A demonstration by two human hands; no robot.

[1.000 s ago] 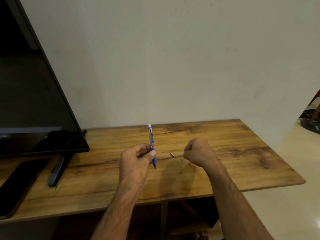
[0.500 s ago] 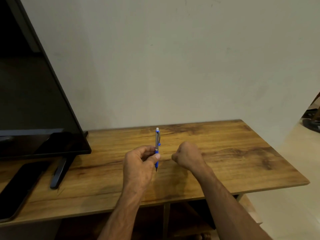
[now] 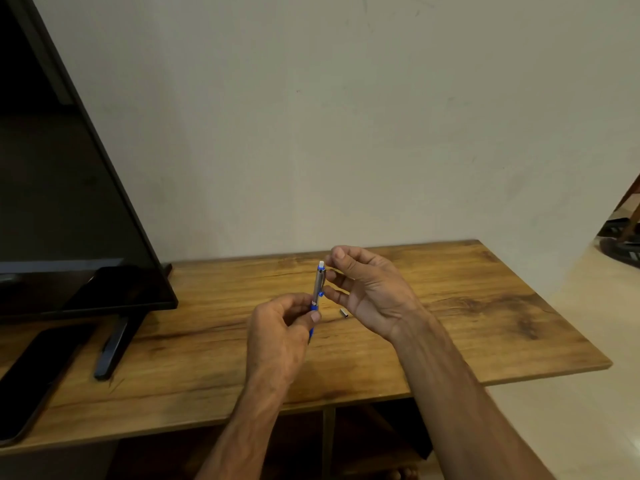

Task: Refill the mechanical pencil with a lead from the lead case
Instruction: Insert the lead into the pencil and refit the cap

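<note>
My left hand (image 3: 280, 327) pinches the mechanical pencil (image 3: 319, 284) low down, by its blue grip. The pencil stands almost straight up above the tabletop (image 3: 450, 323), with its white eraser end (image 3: 322, 263) on top. My right hand (image 3: 367, 292) is just right of it, fingers loosely spread and thumb beside that top end. I see no lead in it. I think the right hand works the top next.

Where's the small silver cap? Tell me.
Head view: the small silver cap lies on the wooden table, centre, between the mechanical pencil and the right hand.
</note>
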